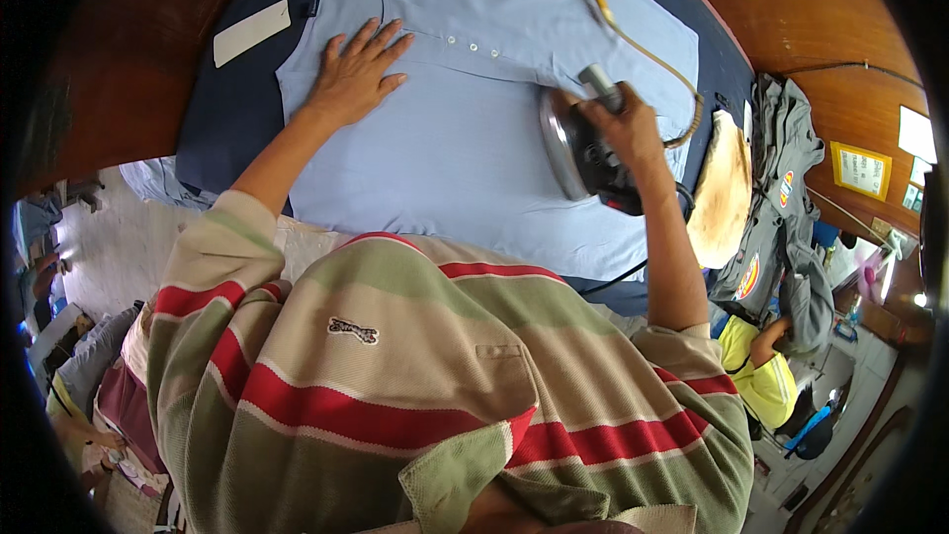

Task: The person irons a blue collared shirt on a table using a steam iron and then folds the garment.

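Observation:
A light blue buttoned shirt (425,158) lies spread over a dark blue cloth covering the table. My left hand (361,67) rests on the shirt beside its neck opening, palm down with fingers spread. Several small white buttons (474,46) run along the placket to the right of that hand. In my right hand (623,129) is a clothes iron (583,148), gripped by its handle and standing over the right part of the shirt. The iron is slightly smeared, so I cannot tell whether its soleplate presses flat on the fabric. My fingers partly hide the handle.
A tan hose (643,49) hangs from above toward the iron. A white tag (251,33) lies on the dark cloth (222,109) at the left. To the right are a scorched pad (722,193) and grey garments (781,168). A person in a yellow top (761,371) is at lower right.

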A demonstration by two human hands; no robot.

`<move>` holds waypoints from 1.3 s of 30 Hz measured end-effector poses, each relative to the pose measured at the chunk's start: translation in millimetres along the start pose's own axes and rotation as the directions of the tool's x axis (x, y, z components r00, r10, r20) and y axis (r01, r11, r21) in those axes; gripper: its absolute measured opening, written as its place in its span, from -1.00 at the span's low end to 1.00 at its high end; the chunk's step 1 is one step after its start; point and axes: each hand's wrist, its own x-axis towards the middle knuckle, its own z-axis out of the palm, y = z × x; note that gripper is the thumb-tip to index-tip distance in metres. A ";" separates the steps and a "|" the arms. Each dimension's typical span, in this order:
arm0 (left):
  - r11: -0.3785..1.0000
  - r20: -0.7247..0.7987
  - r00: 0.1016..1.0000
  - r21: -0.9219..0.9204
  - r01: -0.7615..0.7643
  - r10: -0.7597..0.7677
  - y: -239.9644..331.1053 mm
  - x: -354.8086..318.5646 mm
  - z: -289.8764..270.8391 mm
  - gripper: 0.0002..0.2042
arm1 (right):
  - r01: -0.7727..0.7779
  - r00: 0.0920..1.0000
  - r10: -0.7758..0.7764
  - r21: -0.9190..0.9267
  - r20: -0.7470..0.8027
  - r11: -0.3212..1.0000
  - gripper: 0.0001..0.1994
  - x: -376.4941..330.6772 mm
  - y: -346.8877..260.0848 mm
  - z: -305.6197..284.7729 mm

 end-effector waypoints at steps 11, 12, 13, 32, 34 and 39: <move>0.999 0.023 1.000 0.052 0.015 -0.016 -4.9 0.2 0.1 -0.46 | 0.399 0.917 -0.390 -0.243 0.084 0.884 -0.43 20.8 -27.3 24.0; 0.999 0.024 1.000 0.043 0.019 -0.020 -7.2 -0.4 2.1 -0.46 | 0.423 0.906 -0.415 -0.237 0.083 0.875 -0.44 29.8 -37.9 30.9; 0.999 0.025 0.999 0.033 0.020 -0.021 -6.7 -2.3 -0.1 -0.46 | 0.443 0.896 -0.438 -0.230 0.079 0.866 -0.44 33.9 -48.3 38.0; 0.874 -0.192 0.883 0.160 0.458 -0.428 -36.1 -104.8 20.6 -0.54 | 0.754 0.615 -0.635 -0.110 0.468 0.648 -0.44 -61.1 -107.1 89.5; 0.874 -0.194 0.883 0.159 0.459 -0.428 -36.5 -102.5 22.7 -0.54 | 0.724 0.647 -0.575 -0.167 0.501 0.669 -0.47 -76.5 -83.1 72.2; 0.871 -0.186 0.878 0.149 0.469 -0.441 -37.3 -100.8 19.7 -0.53 | 0.765 0.589 -0.591 -0.145 0.552 0.627 -0.52 -110.8 -24.2 60.3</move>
